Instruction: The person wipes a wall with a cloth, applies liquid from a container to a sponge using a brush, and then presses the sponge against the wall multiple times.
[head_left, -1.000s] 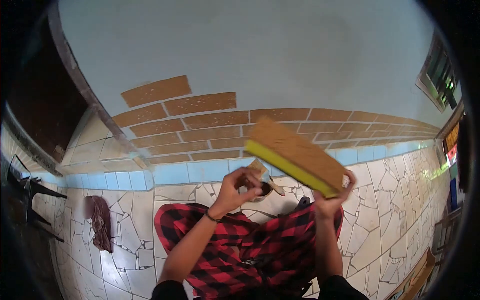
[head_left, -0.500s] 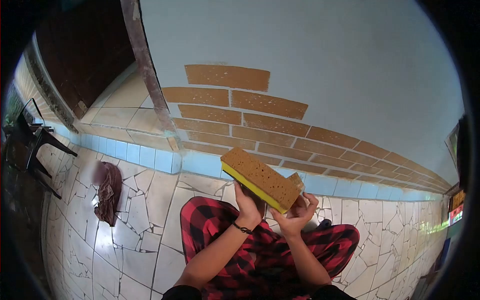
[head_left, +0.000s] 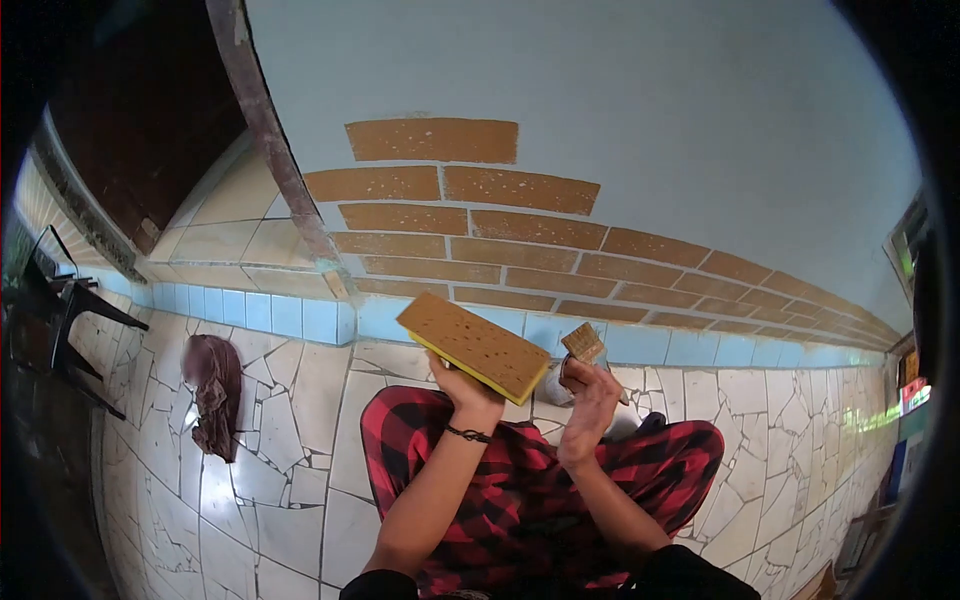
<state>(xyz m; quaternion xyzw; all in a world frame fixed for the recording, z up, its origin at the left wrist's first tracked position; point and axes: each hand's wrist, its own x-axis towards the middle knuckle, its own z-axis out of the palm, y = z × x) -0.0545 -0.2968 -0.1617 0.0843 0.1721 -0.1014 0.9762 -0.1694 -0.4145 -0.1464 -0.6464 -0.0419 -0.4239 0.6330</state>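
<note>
A thick rectangular sponge (head_left: 470,345), brown and pitted on its upper face with a yellow layer beneath, lies tilted across my left hand (head_left: 468,392). That hand is shut on it from below, and the sponge hides most of its fingers. My right hand (head_left: 590,410) is apart from the sponge, its fingers loosely bent and holding nothing I can see. Just beyond those fingers is a small flat brown-coated piece (head_left: 583,342), perhaps a brush head. It sits above a whitish container (head_left: 558,388), partly hidden by the hand.
Brown brick shapes (head_left: 520,188) cover the lower part of the pale wall (head_left: 700,110), above a blue tile strip (head_left: 640,345). A crumpled dark cloth (head_left: 215,395) lies on the cracked-tile floor (head_left: 270,480). At far left stands a black chair (head_left: 75,335) near a doorway.
My right hand has come off the sponge and moved to the container and small brown piece. My left hand now carries the sponge alone, slightly farther left. The view has shifted a little.
</note>
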